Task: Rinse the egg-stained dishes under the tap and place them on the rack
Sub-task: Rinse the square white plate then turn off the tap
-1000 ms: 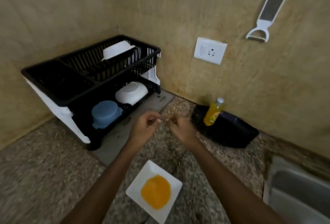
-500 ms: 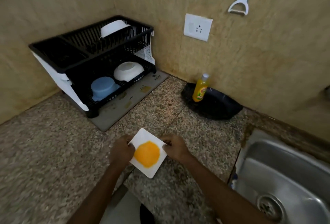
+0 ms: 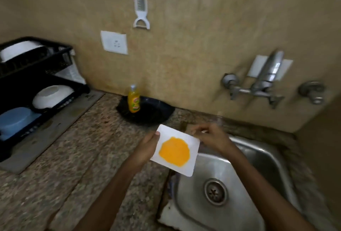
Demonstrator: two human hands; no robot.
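A square white plate (image 3: 167, 133) with a round yellow egg stain (image 3: 174, 151) hangs tilted over the left rim of the steel sink (image 3: 258, 164). My left hand (image 3: 147, 147) grips its left edge, thumb on top. My right hand (image 3: 214, 138) is blurred at the plate's far right corner, fingers reaching past the edge; whether it holds the plate is unclear. The wall tap (image 3: 265, 81) is up and to the right, with no water running. At the far left stands the black two-tier dish rack (image 3: 60, 61).
The rack holds a white bowl (image 3: 18, 50) on top, another white bowl (image 3: 51, 96) and a blue bowl (image 3: 16, 120) below, over a grey mat (image 3: 55, 120). A yellow soap bottle (image 3: 133, 99) stands in a black tray (image 3: 153, 114) by the wall.
Both hands came down onto the plate, lifted it off the granite counter and carried it right to the sink's edge. My view swung right, bringing the tap into sight.
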